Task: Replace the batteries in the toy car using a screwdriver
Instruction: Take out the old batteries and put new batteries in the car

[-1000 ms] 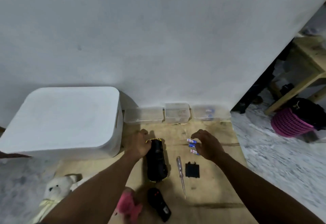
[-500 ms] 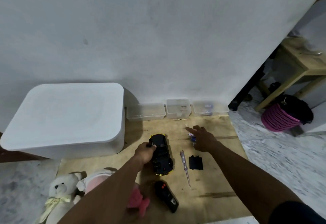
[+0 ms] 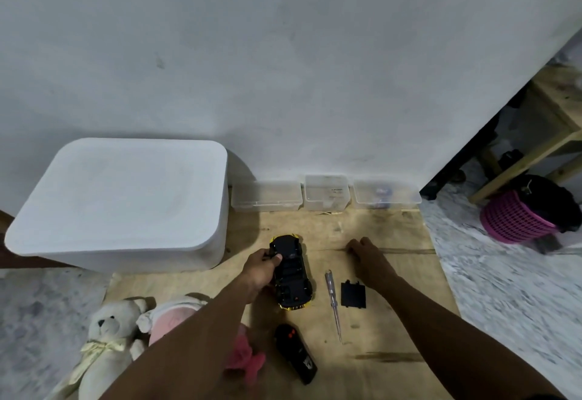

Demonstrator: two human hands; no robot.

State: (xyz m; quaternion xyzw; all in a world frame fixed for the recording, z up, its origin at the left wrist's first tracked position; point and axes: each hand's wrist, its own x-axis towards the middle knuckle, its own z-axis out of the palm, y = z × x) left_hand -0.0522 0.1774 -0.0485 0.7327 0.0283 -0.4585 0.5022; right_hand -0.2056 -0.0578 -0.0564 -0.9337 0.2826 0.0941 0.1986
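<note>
Since the frame half a second earlier, the right hand (image 3: 370, 261) has been lowered over the spot where the blue batteries were seen, and they are now hidden beneath it.

At the left of the frame a white storage box (image 3: 119, 198) is set against the wall, with a teddy bear (image 3: 104, 336) and a pink plush toy (image 3: 176, 317) lying below it. The toy car (image 3: 291, 270) is laid belly up on the wooden board (image 3: 393, 330) just left of centre. It is held at its left flank by the left hand (image 3: 261, 270), whose grip is closed round it with the thumb on the black underside. A black remote control (image 3: 296, 352) lies below the car. The screwdriver (image 3: 333, 302) is placed just right of the car, and the black battery cover (image 3: 353, 295) lies beside it, apart from both. The right hand's fingers are curled down onto the board; whether anything is held in that grip cannot be told.
</note>
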